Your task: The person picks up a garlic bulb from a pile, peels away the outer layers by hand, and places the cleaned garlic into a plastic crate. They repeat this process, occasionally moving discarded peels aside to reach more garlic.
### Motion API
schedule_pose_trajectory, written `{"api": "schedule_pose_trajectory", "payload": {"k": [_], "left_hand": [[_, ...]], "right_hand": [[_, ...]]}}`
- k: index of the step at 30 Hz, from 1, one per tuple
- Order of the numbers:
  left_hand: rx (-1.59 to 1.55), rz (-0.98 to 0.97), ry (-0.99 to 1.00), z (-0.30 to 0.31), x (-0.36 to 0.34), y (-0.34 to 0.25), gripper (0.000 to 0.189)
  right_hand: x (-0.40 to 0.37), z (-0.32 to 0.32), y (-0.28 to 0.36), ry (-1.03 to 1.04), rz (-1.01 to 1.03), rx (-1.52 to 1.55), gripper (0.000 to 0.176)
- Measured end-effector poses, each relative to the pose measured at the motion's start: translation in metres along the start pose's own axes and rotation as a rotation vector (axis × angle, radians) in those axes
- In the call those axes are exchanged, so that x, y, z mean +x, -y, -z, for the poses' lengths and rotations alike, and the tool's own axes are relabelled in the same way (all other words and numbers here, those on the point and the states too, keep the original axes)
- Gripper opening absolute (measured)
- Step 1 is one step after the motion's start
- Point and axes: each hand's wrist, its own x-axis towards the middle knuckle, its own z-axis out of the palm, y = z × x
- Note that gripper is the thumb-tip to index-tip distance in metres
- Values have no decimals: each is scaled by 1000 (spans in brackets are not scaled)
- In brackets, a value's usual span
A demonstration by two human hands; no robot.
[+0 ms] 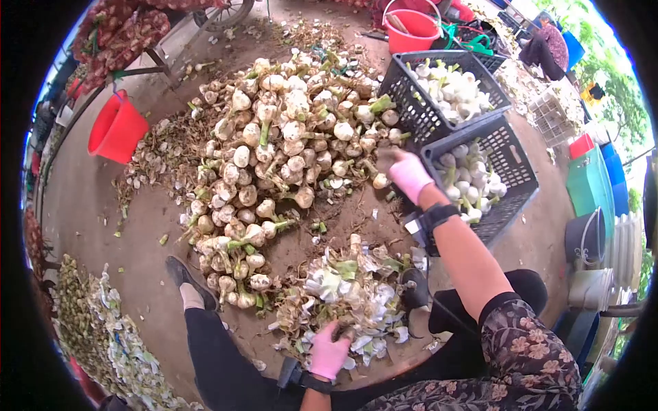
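Observation:
My right hand [409, 176], in a pink glove with dirty grey fingers, reaches to the right edge of a big heap of garlic bulbs [295, 130]. Its fingers point left, stretched out beside a loose garlic bulb [381, 181]; no bulb shows in them. Low in the view, my left hand [329, 351], gloved the same way, is at the near edge of a pile of garlic peelings [343, 288]. The left fingers are curled, and what they hold, if anything, is hard to make out against the skins. Both wrists wear dark straps.
Two black crates [504, 219] [439, 68] of trimmed garlic stand right of the heap. Red buckets [118, 128] [411, 31] are at the left and back. My legs [226, 359] frame the peelings. Another person [546, 49] sits at far right; buckets [586, 236] line the right side.

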Motion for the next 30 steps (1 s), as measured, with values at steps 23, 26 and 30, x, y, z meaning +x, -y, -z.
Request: {"api": "schedule_pose_trajectory", "payload": {"k": [23,26,30], "left_hand": [[165,-403,-571,13,-7,13,72],[145,-490,-592,20,-25,5,67],[171,-604,-725,16,-50,-4,58]], "right_hand": [[-215,-118,92,595,-217,600,36],[-247,-111,139,577,-427,780,38],[-265,-127,139,549,-241,755,30]]}}
